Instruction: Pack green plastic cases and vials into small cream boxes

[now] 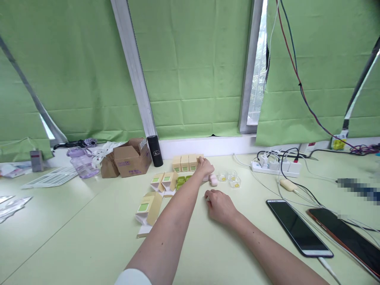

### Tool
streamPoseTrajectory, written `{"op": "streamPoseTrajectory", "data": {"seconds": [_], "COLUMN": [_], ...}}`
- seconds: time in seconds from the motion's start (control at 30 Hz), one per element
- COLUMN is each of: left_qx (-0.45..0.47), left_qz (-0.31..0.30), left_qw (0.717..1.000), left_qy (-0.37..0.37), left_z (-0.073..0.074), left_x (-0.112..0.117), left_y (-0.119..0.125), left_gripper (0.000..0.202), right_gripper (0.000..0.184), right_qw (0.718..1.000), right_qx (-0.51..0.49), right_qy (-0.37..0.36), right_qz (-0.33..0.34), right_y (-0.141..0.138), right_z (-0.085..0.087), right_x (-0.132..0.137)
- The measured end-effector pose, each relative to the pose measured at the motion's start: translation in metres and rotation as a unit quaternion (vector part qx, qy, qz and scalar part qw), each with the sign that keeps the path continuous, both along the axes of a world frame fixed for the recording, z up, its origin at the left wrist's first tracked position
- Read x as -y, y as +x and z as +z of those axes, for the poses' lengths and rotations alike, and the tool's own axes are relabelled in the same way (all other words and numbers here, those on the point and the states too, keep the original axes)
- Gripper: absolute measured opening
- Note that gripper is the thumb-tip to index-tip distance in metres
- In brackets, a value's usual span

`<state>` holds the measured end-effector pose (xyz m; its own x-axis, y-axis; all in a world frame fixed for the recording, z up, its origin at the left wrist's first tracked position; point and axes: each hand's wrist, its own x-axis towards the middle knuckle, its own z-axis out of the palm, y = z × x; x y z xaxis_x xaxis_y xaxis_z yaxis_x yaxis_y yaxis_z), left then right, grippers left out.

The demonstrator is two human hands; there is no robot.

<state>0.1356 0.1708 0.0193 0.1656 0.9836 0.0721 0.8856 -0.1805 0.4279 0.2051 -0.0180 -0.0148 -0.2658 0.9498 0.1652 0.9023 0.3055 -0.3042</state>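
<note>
My left hand [206, 168] reaches to the far side of the table. Its fingers close on the small cream box [200, 156] at the right end of a row of upright boxes [184, 163]; the hand hides part of that box. Loosely curled, my right hand [221, 206] rests on the table with nothing visible in it. Just beyond it lie small pink pieces [213, 180] and several clear cups [234, 182] with yellow marks. Green cups [180, 180] sit left of my left forearm. Beside them stand open cream boxes [169, 181], and a larger-looking one [149, 208] is nearer me.
A black tumbler [155, 151], a brown carton [132, 158] and a purple jug [82, 163] stand at the back left. At right are a power strip [289, 168], cables, a phone [299, 227] and a second phone [346, 233]. Green blinds [196, 71] hang behind.
</note>
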Motion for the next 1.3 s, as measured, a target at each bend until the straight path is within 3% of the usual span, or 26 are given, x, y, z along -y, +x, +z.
{"op": "streamPoseTrajectory", "data": {"seconds": [0.13, 0.4, 0.57, 0.73, 1.0, 1.1, 1.3], "left_qx": [0.005, 0.021, 0.039, 0.059, 0.049, -0.010, -0.086], "left_qz": [-0.003, 0.001, -0.025, -0.073, -0.139, -0.131, -0.122], "left_qw": [1.000, 0.999, 0.998, 0.995, 0.985, 0.985, 0.981], "left_qy": [-0.021, -0.049, -0.036, 0.017, 0.089, 0.112, 0.125], "left_z": [-0.003, -0.002, 0.004, 0.015, 0.040, 0.036, 0.008], "left_x": [-0.002, -0.008, 0.002, 0.036, 0.125, 0.153, 0.182], "left_y": [-0.002, 0.003, 0.001, -0.010, -0.054, -0.076, -0.116], "left_gripper": [0.071, 0.081, 0.082, 0.068, 0.041, 0.036, 0.036], "right_gripper": [0.025, 0.022, 0.022, 0.022, 0.024, 0.021, 0.023], "right_qw": [1.000, 1.000, 1.000, 1.000, 1.000, 1.000, 1.000], "right_qx": [-0.001, 0.004, 0.005, 0.003, -0.001, -0.002, -0.008], "right_qy": [0.001, 0.004, 0.006, 0.001, 0.003, -0.001, -0.009], "right_qz": [0.002, -0.001, -0.001, 0.001, 0.002, -0.003, -0.003], "right_y": [0.000, 0.000, 0.000, 0.001, 0.001, 0.001, 0.001], "right_z": [0.001, 0.000, 0.000, -0.002, -0.002, -0.001, 0.000], "right_x": [0.000, 0.000, 0.000, 0.000, 0.000, 0.001, 0.001]}}
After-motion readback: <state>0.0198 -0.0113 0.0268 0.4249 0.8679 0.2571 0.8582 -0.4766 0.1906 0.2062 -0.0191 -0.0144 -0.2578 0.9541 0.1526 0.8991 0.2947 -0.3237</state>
